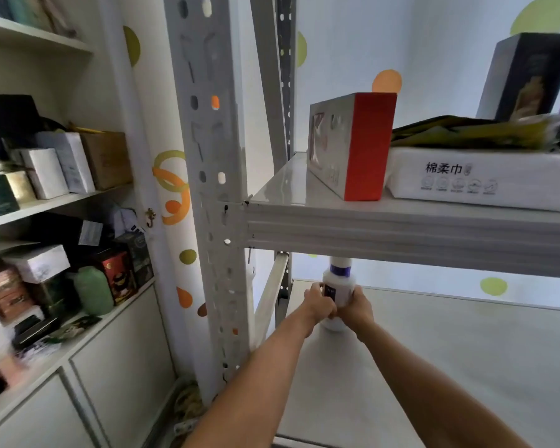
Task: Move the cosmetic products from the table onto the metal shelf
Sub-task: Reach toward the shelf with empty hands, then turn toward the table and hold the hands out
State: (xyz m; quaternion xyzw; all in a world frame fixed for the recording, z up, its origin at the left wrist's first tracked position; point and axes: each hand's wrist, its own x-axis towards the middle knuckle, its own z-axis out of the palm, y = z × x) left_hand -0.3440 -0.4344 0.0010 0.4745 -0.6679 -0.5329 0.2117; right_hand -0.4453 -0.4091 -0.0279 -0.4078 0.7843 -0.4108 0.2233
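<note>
- Nearest me, my left hand (320, 304) and right hand (359, 306) both curl round the white bottle (337, 283), one on each side, equally close.
- Farther in, it stands upright, on or just above the lower tier of the metal shelf (434, 350), back-left.

Both hands, left (320, 305) and right (358, 307), wrapped round a white bottle (338, 282) standing on the lower shelf (450, 350).

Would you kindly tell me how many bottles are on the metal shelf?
1: a white bottle at the lower tier's back left, held by the left hand and right hand. More may sit out of frame.
</note>
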